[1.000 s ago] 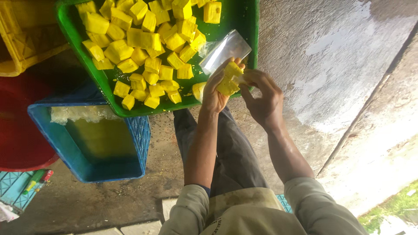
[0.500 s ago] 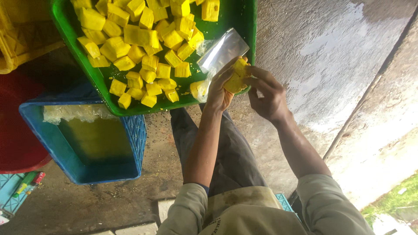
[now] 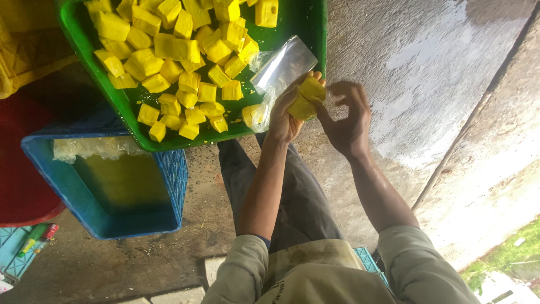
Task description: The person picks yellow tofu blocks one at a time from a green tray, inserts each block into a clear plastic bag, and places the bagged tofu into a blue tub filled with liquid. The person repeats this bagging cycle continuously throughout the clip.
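yellow chunk [image 3: 305,98]: pinched in left hand [image 3: 287,112] fingers, above green tray [image 3: 315,34] edge, lower than before.
clear bag [image 3: 281,67]: now behind that hand.
right hand [image 3: 346,115]: fingers spread, drawn back.
blue crate [image 3: 169,186]: unmoved.

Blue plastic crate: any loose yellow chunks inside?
No, the blue plastic crate holds only a clear plastic liner; yellow chunks sit in the green tray.
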The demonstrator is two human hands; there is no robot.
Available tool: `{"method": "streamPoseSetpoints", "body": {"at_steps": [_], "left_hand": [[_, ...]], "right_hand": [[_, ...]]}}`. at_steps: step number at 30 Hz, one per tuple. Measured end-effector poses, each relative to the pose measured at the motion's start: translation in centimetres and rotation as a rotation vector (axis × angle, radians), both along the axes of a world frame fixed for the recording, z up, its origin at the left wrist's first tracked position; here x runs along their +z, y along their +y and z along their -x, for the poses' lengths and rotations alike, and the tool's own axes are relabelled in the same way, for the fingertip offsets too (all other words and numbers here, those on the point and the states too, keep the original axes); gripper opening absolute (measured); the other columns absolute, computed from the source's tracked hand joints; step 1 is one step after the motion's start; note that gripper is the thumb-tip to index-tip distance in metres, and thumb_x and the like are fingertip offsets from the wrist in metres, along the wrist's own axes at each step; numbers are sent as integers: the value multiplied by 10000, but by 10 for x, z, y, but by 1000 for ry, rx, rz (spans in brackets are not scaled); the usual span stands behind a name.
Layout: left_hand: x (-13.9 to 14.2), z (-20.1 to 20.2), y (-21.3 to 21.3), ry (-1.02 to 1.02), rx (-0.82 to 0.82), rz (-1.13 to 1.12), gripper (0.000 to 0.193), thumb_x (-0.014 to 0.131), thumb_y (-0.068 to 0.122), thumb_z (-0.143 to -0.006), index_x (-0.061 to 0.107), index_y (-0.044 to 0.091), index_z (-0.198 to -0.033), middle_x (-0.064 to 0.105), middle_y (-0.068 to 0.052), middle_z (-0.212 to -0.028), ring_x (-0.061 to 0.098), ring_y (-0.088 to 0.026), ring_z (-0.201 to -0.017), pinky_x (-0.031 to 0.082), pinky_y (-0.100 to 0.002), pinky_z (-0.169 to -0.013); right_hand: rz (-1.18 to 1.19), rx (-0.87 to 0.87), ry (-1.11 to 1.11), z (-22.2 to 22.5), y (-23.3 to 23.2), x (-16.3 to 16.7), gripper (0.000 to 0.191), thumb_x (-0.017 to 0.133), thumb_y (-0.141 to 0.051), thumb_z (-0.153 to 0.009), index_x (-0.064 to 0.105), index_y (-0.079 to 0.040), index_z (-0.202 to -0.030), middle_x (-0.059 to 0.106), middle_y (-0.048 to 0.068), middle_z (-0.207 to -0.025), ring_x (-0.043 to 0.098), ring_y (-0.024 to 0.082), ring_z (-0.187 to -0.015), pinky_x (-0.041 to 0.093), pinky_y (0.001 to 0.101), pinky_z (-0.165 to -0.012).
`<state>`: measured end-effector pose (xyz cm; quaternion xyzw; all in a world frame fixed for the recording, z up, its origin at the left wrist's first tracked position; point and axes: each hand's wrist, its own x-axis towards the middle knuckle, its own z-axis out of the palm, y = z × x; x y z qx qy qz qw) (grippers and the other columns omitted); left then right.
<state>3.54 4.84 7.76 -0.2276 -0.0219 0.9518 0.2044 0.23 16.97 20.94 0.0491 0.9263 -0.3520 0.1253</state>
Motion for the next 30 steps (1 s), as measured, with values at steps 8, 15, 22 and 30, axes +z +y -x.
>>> {"method": "streamPoseSetpoints", "body": {"at_steps": [8, 15, 22, 30], "left_hand": [[-6, -12, -3, 7, -44, 29, 566, 406, 297, -1146, 361, -54, -1588, 425, -236, -1612, 408, -357, -1518, 400, -456, -1253], [-11, -29, -4, 9, -59, 20, 519, 378, 255, -1163, 381, -51, -1583, 449, -245, -1588, 474, -346, -1479, 414, -459, -1249], [-15, -35, -1, -79, -44, 87, 488, 473, 160, -1120, 388, -52, -1553, 484, -238, -1553, 494, -364, -1444, 476, -448, -1176], [-15, -46, 18, -83, 28, 130, 472, 509, 113, -1108, 418, -66, -1535, 500, -242, -1541, 509, -376, -1429, 478, -463, -1177]], "right_hand": [[12, 218, -114, 6, -6, 8, 732, 717, -135, -993, 328, -3, -1599, 382, 288, -1622, 427, 438, -1496, 442, 518, -1171], [103, 68, -185, 6, -4, 11, 615, 789, -143, -947, 505, -30, -1481, 501, 205, -1526, 570, 334, -1376, 530, 435, -1059], [51, -24, -46, -22, -2, -5, 400, 825, -75, -941, 630, -29, -1286, 651, 145, -1282, 729, 207, -1082, 652, 295, -842], [219, -240, -114, -46, 18, -8, 266, 742, -3, -957, 693, -22, -1218, 747, 109, -1153, 773, 203, -1021, 618, 307, -865]]}}
